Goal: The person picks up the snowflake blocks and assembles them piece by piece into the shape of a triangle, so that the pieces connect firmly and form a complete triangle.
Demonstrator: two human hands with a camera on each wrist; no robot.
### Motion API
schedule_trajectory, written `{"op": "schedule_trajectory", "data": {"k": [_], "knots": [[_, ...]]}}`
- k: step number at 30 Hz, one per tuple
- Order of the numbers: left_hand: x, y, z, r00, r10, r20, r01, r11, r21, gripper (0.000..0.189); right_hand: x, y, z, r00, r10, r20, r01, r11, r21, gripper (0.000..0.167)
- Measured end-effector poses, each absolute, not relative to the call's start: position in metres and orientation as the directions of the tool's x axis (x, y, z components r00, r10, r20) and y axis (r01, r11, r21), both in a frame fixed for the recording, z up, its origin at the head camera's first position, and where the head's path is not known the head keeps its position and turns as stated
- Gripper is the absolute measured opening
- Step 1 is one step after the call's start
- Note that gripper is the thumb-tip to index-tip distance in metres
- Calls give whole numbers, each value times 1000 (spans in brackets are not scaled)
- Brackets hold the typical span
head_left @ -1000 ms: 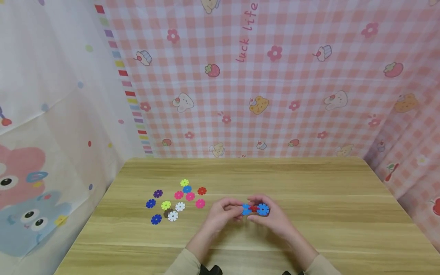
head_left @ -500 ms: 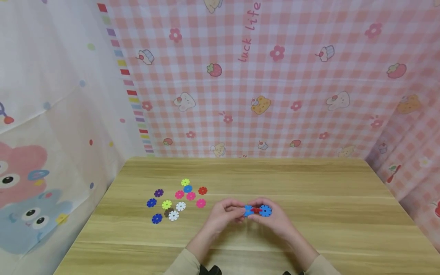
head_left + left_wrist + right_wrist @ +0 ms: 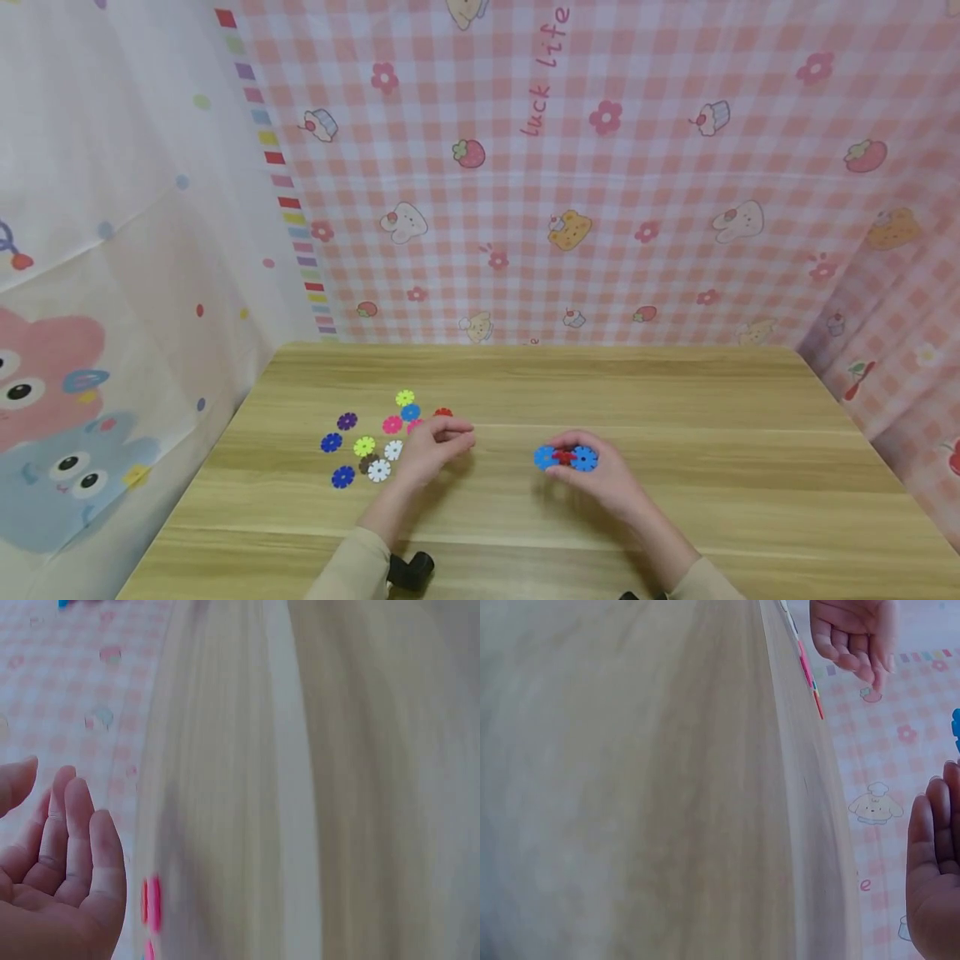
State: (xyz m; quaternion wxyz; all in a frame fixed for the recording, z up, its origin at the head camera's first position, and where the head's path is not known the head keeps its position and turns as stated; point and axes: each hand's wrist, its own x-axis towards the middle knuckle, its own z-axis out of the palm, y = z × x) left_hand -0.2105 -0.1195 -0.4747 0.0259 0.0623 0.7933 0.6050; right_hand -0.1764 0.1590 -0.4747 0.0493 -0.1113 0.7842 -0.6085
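My right hand [image 3: 600, 475] grips a joined row of notched plastic snowflake discs, held above the table between thumb and fingers. Two blue discs [image 3: 584, 458] form its ends, with red discs [image 3: 564, 457] between them. Only a sliver of blue disc [image 3: 956, 729] shows past the fingertips in the right wrist view. My left hand [image 3: 429, 454] hovers beside the loose discs on the left, holding nothing. Its fingers are nearly straight and the thumb stands apart, as the left wrist view of the hand [image 3: 67, 877] confirms. This hand partly hides a red disc [image 3: 443, 412] and pink discs.
Loose discs lie flat on the wooden table [image 3: 675, 400] at the left: yellow [image 3: 364, 446], white [image 3: 378, 471], dark blue [image 3: 342, 477], purple [image 3: 347, 421], pink [image 3: 392, 425] and others. A checked cloth [image 3: 660, 183] hangs behind the table. Black wrist mounts [image 3: 411, 572] sit at the sleeves.
My left hand has let go of the joined discs and moved left to the loose ones. The right hand keeps the joined discs in nearly the same place.
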Motion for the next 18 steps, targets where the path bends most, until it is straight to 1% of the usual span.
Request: {"op": "schedule_trajectory", "data": {"k": [2,11,16,18], "knots": [[-213,-128,-474,-995,97,23,52,305,951,21,-177,159,-475,-971,-231,61,-119,243,-963,34],[-223,-154,-478,-1000,14,-13,-7,358,934,23,-176,161,-475,-971,-230,63,-119,237,-964,34],[-226,-161,-481,-1000,8,-15,-11,385,923,28,-176,161,-475,-972,-229,61,-115,231,-966,35],[-227,-163,-482,-1000,22,2,11,415,910,30,-176,161,-475,-972,-227,59,-114,237,-965,35]]}}
